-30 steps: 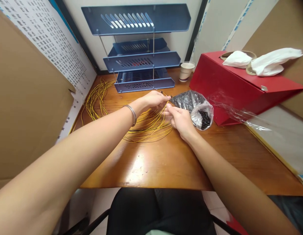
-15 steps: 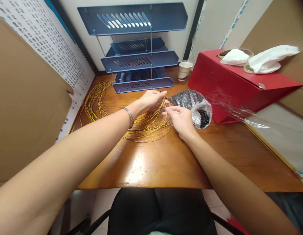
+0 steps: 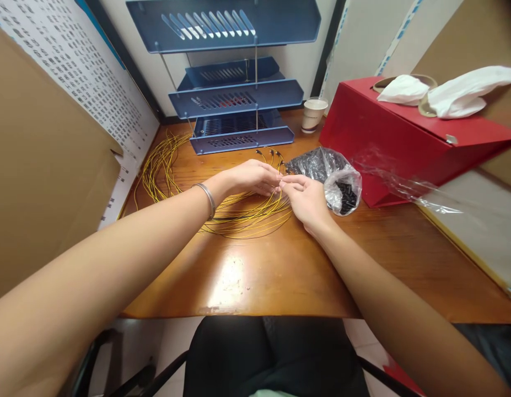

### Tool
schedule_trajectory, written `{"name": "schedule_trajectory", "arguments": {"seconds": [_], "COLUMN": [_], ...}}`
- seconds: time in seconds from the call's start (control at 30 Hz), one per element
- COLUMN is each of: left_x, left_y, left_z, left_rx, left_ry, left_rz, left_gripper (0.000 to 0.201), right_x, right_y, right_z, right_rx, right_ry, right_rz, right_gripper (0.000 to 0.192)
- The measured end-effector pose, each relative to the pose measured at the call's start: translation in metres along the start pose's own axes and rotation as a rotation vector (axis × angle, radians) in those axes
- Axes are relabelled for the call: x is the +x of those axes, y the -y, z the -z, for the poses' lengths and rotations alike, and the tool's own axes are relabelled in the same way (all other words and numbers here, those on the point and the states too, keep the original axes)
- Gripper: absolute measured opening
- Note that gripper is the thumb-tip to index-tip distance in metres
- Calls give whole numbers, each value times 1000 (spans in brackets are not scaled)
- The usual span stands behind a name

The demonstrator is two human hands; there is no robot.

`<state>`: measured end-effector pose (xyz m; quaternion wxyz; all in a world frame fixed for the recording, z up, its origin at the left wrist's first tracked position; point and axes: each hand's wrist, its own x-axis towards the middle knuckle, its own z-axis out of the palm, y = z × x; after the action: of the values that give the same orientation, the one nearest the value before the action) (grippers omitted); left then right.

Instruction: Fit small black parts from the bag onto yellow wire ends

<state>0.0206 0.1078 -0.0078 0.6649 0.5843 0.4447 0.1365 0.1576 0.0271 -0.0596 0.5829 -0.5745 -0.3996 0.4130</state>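
A loose bundle of thin yellow and black wires point(image 3: 255, 221) lies on the table, partly under my left hand point(image 3: 258, 176). My left hand, with a metal bangle at its wrist, is closed, its fingertips pinching a wire. Meeting it fingertip to fingertip, my right hand point(image 3: 307, 199) is also closed on the wire; the exact spot between the fingers is hidden. Just beyond the hands, several wire ends with small black tips point(image 3: 272, 153) stick out. To the right of these sits a clear plastic bag point(image 3: 317, 161) with small black pieces point(image 3: 348, 198) showing at its mouth.
Another coil of the same wire point(image 3: 158, 171) rests at the left. A blue tiered file rack point(image 3: 242, 144) stands at the back, with a paper cup point(image 3: 313, 114) beside it. On the right is a red box point(image 3: 362, 138) topped by white tissue point(image 3: 404, 91). Cardboard point(image 3: 44, 182) borders the left side.
My left hand has moved slightly nearer and down, bringing its fingertips against my right fingertips. The black-tipped wire ends behind it have come into view. The camera view has shifted slightly.
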Motion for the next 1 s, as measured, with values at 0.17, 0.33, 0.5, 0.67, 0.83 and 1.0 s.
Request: {"name": "schedule_trajectory", "arguments": {"seconds": [0.17,0.33,0.5,0.67,0.83,1.0], "left_x": [2,1,1,1,6,13], "left_y": [3,4,4,2,2,7], "left_z": [2,6,6,0,-4,6], "left_rx": [-20,-63,-121,-183,-160,236], "left_ry": [26,-3,-59,-67,-173,-374], "left_rz": [6,8,6,30,27,-23], "left_gripper": [9,25,35,28,14,17], "right_x": [1,1,-2,-1,0,-3], "right_y": [-1,-1,2,2,2,15], "right_z": [0,1,0,1,6,8], "right_rx": [-42,-97,-41,-57,-221,-29], "right_ry": [-4,24,44,-36,-116,-220], "right_rz": [21,95,108,149,278,339], "right_gripper": [11,15,19,17,13,17]}}
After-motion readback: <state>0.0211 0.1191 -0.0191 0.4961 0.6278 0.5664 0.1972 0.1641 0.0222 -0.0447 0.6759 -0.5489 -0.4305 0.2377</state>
